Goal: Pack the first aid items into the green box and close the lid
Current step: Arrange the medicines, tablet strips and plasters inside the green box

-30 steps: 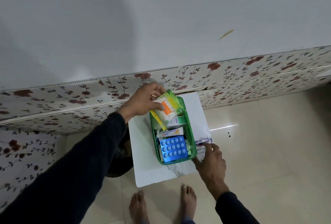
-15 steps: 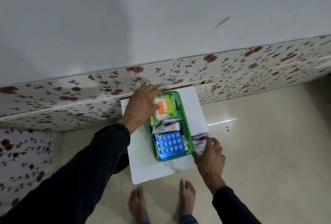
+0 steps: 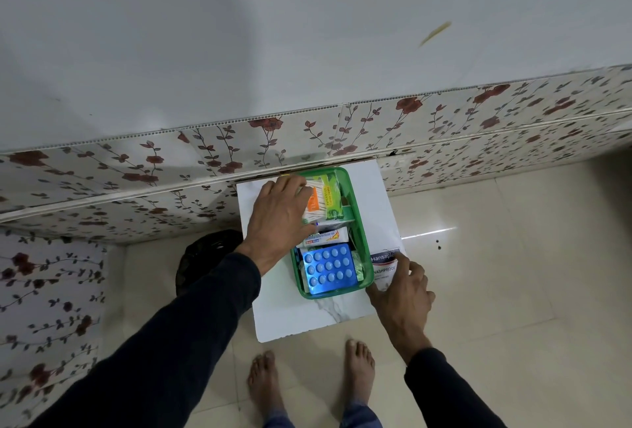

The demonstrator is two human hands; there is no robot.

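A small white desk stands on pale floor tiles against a wall with a flowered lower band, at the centre of the frame. On it lies the green box, lidless, its long axis running from the near edge toward the wall. The left hand lies flat, its grip spread over a packet of cotton swabs at the box's far end, while the right hand rests loosely open, fingertips on a plaster packet just right of the box.
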